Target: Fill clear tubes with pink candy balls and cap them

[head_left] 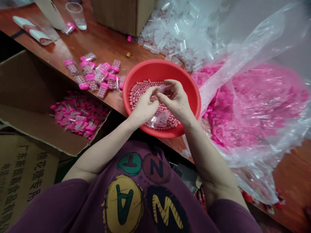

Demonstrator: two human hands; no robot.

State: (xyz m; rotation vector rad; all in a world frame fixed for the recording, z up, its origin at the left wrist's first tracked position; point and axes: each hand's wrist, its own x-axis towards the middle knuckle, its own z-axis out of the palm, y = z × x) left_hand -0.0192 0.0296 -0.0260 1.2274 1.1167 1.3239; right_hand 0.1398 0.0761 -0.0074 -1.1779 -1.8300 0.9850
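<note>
Both my hands meet over a red bowl point(187, 84) filled with small pink candy balls point(138, 92). My right hand point(176, 102) pinches a small clear plastic vial point(162, 88) between thumb and fingers. My left hand point(145, 106) is closed in a pinch right beside the vial's mouth; whatever its fingertips hold is too small to make out. Another clear vial point(157, 119) lies on the balls under my hands.
Several filled pink-capped vials point(97, 76) lie on the wooden table left of the bowl. An open cardboard box point(80, 116) holds more. Empty clear vials point(175, 30) are heaped behind. A plastic bag of pink caps point(252, 103) sits right. A plastic cup point(77, 14) stands far left.
</note>
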